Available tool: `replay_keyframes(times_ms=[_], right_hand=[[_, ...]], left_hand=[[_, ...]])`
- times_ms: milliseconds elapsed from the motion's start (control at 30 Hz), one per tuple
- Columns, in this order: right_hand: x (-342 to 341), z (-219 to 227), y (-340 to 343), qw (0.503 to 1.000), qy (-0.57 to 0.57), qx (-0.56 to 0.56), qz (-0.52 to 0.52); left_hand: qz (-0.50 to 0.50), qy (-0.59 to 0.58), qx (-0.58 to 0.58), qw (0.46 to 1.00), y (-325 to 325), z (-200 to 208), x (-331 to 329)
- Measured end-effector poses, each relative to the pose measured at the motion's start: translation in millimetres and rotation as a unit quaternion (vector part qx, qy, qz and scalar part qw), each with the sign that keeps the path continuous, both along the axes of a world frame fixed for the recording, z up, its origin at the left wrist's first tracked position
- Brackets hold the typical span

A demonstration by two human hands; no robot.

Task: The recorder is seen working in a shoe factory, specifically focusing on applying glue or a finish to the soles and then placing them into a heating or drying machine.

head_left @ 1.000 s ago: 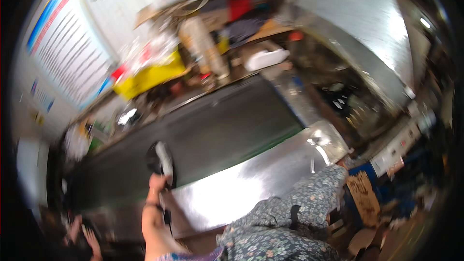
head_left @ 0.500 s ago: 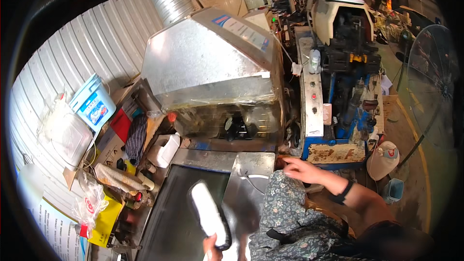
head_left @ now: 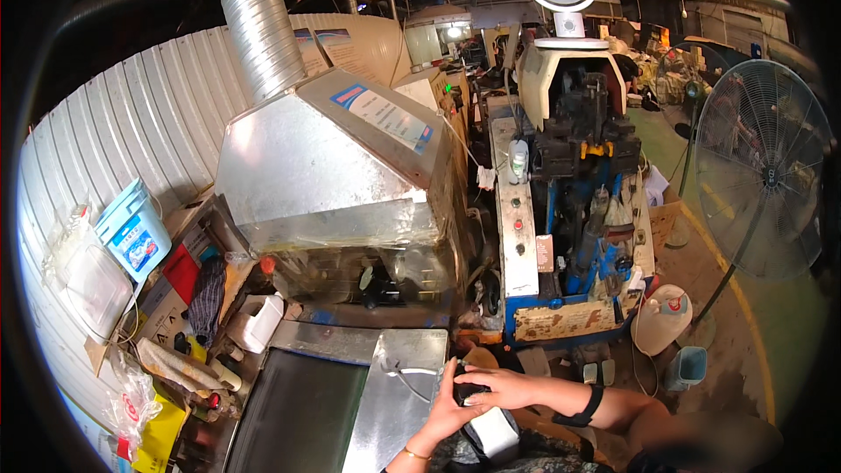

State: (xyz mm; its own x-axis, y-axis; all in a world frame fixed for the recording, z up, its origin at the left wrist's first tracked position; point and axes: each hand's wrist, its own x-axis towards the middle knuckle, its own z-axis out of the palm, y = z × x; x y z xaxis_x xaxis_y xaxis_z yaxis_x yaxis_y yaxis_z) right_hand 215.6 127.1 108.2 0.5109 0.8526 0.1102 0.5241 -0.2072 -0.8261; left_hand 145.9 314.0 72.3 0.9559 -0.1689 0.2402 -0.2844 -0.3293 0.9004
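Note:
Close to my lap, both hands are on a black shoe (head_left: 495, 432) with a white, block-like end towards me. My left hand (head_left: 442, 416), a bracelet at its wrist, grips the shoe's left side with the thumb across it. From the right, my right hand (head_left: 504, 388) reaches over the dark far end, its fingers meeting those of the left. The hands hide much of the shoe. Left of them lie a bare metal plate (head_left: 385, 412) and a dark conveyor belt (head_left: 298, 407), which leads towards a metal hood (head_left: 324, 158).
A blue-framed machine (head_left: 569, 315) stands ahead right, with a large standing fan (head_left: 762, 171), a white jug (head_left: 661, 320) and a blue bin (head_left: 685, 370) beside it. At left are a blue bucket (head_left: 133, 232), a white bottle (head_left: 257, 322) and a yellow sheet (head_left: 162, 427).
My left hand has brought the shoe rightwards from over the belt to my lap. My right hand, earlier empty with a finger extended, has come onto it. The view has shifted right and up.

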Motion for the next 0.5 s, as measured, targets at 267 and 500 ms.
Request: replay_keyframes(times_ms=[267, 500], right_hand=[[-8, -13, -8, 0.998, -0.051, 0.026, -0.035], [-29, -29, -21, 0.975, 0.07, 0.172, -0.124]], left_hand=[[0.059, 0.001, 0.019, 0.998, -14, -18, -3], [0.051, 0.007, 0.064, 0.997, -26, 2, -6]])
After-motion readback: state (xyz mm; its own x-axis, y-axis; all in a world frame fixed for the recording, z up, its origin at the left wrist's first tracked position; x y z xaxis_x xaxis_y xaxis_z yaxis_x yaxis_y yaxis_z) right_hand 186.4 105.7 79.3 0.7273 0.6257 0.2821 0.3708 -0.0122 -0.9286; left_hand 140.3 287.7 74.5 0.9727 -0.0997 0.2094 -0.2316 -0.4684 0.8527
